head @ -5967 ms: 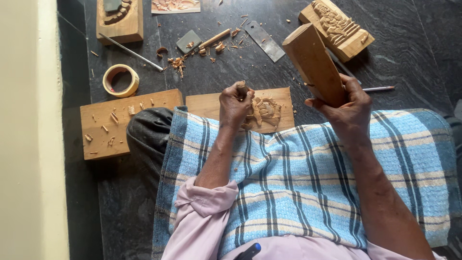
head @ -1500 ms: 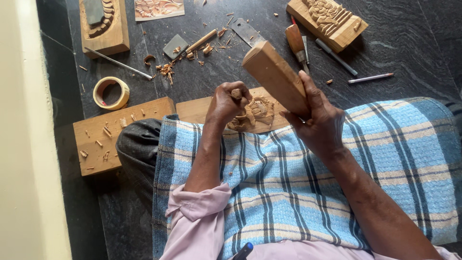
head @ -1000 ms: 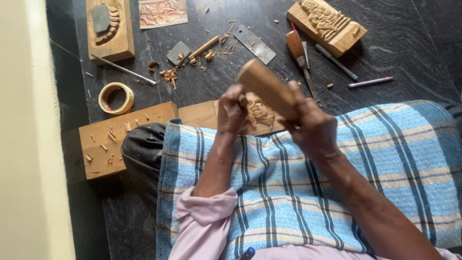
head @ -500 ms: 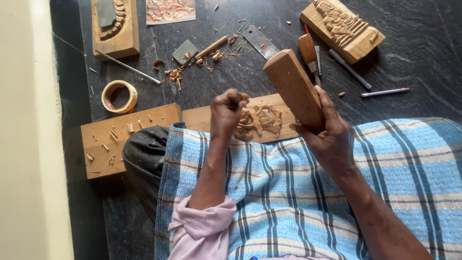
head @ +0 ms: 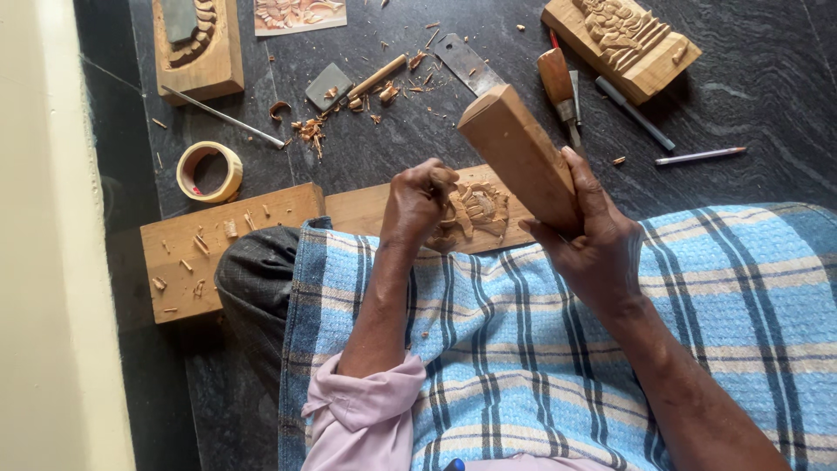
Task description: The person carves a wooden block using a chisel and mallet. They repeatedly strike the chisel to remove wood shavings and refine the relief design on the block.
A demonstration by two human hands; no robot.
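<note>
The left hand [head: 418, 202] was closed so tightly that whatever tool it gripped stayed hidden, and it covered the near left part of the carved panel [head: 478, 212]. The wooden block [head: 196, 44] at the floor's far left corner and the printed sheet [head: 299, 15] beside it were cut off by the top edge.

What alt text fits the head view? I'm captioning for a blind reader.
Seen from above, a person's right hand grips a wooden block raised over a half-carved panel, beside the left hand closed in a fist. Tools, wood chips, a tape roll and other carvings lie on the dark floor.
</note>
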